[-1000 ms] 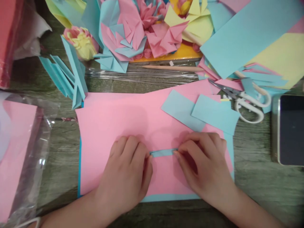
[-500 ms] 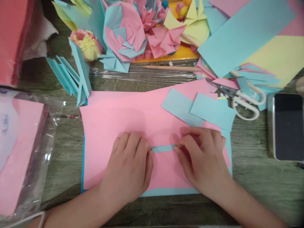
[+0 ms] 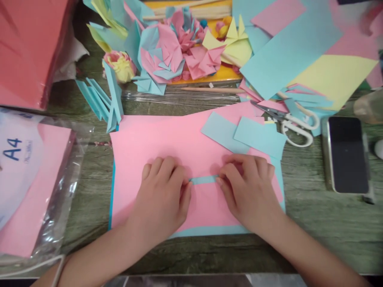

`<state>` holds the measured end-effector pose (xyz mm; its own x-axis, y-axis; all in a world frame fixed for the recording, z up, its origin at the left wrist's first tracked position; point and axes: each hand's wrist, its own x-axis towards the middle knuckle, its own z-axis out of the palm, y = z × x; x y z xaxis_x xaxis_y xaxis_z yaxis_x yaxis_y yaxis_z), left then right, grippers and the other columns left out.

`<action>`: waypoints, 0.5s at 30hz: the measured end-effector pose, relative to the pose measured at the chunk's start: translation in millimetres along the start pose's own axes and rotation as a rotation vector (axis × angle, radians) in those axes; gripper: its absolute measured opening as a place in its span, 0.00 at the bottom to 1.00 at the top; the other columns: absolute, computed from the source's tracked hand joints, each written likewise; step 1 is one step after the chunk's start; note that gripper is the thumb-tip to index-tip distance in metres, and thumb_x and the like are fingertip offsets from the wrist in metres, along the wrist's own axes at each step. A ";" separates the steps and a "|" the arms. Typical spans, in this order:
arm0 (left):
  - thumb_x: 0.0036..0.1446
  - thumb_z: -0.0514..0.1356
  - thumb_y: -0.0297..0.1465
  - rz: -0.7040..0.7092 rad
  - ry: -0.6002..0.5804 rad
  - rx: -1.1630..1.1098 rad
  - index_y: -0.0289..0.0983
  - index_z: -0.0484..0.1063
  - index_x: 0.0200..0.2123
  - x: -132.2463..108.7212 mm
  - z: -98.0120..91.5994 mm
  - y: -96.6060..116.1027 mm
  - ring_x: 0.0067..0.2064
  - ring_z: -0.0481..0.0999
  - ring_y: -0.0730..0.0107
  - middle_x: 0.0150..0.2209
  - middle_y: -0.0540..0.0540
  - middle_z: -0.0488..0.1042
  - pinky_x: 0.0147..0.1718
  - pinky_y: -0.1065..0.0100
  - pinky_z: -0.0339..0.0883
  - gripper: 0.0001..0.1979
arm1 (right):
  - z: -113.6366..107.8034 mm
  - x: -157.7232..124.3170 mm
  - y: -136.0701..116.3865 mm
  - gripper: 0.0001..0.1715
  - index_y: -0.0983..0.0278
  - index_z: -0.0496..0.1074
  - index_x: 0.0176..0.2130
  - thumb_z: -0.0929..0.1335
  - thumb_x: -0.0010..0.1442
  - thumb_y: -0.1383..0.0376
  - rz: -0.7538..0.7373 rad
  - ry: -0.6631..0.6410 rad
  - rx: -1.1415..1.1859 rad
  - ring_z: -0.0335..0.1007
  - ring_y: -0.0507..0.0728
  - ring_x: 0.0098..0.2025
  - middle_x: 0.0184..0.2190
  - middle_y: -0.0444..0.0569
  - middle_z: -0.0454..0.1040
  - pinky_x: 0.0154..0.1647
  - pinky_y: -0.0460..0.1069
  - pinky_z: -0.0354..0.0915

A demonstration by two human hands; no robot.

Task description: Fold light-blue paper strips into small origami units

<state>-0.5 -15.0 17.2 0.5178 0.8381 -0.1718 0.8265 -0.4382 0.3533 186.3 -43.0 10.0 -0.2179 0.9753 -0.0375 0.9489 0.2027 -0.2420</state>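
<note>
My left hand (image 3: 163, 195) and my right hand (image 3: 247, 189) rest on a large pink sheet (image 3: 155, 139) that lies over a blue sheet (image 3: 209, 231). Between them they pinch a narrow folded blue paper strip (image 3: 204, 180), one end in each hand, pressed flat against the pink sheet. The fingers of both hands are curled and closed on the strip's ends. Most of the strip is hidden under my fingers.
Two blue paper rectangles (image 3: 260, 137) lie just beyond my right hand, with white-handled scissors (image 3: 295, 125) and a phone (image 3: 348, 153) further right. Folded blue pieces (image 3: 104, 101), paper flowers (image 3: 176, 48), a wooden stick (image 3: 215, 90) and loose coloured sheets (image 3: 299, 48) fill the back. A bagged A4 pink paper pack (image 3: 26, 179) lies left.
My hands keep their pinch on the blue strip and have drawn slightly closer together. The view has tilted, so everything sits a little higher and more of the left paper pack shows.
</note>
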 end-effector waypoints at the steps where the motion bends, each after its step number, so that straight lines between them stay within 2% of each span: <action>1: 0.52 0.50 0.30 -0.006 0.000 -0.009 0.36 0.63 0.28 -0.1 0.0 0.0 0.36 0.58 0.60 0.34 0.43 0.61 0.34 0.56 0.55 0.05 | 0.1 -0.3 0.0 0.06 0.62 0.66 0.34 0.62 0.55 0.64 0.004 0.002 -0.002 0.51 0.61 0.42 0.44 0.52 0.62 0.37 0.55 0.49; 5: 0.52 0.50 0.31 -0.049 -0.008 -0.014 0.36 0.62 0.28 -0.2 0.3 1.1 0.37 0.57 0.60 0.34 0.44 0.60 0.35 0.56 0.54 0.05 | 1.7 -1.7 0.2 0.07 0.61 0.66 0.34 0.62 0.55 0.62 0.035 0.032 0.002 0.52 0.61 0.42 0.43 0.51 0.61 0.37 0.55 0.49; 9: 0.53 0.50 0.30 -0.044 0.002 -0.035 0.38 0.63 0.35 -1.0 0.6 1.1 0.37 0.57 0.60 0.34 0.44 0.60 0.34 0.57 0.53 0.06 | 2.7 -2.2 0.5 0.09 0.59 0.66 0.37 0.62 0.55 0.61 0.049 0.048 -0.014 0.52 0.62 0.43 0.44 0.51 0.60 0.37 0.55 0.50; 15: 0.53 0.50 0.27 -0.028 0.010 -0.051 0.44 0.65 0.38 -1.8 1.9 -1.0 0.37 0.56 0.62 0.35 0.46 0.59 0.33 0.59 0.51 0.10 | 0.9 -1.8 -1.0 0.15 0.53 0.65 0.44 0.61 0.55 0.60 0.053 0.012 -0.079 0.49 0.65 0.49 0.51 0.51 0.55 0.42 0.59 0.49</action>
<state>-1.9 -16.6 15.5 0.4919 0.8533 -0.1729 0.8282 -0.3974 0.3951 185.6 -45.0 9.4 -0.1648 0.9857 -0.0360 0.9741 0.1569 -0.1629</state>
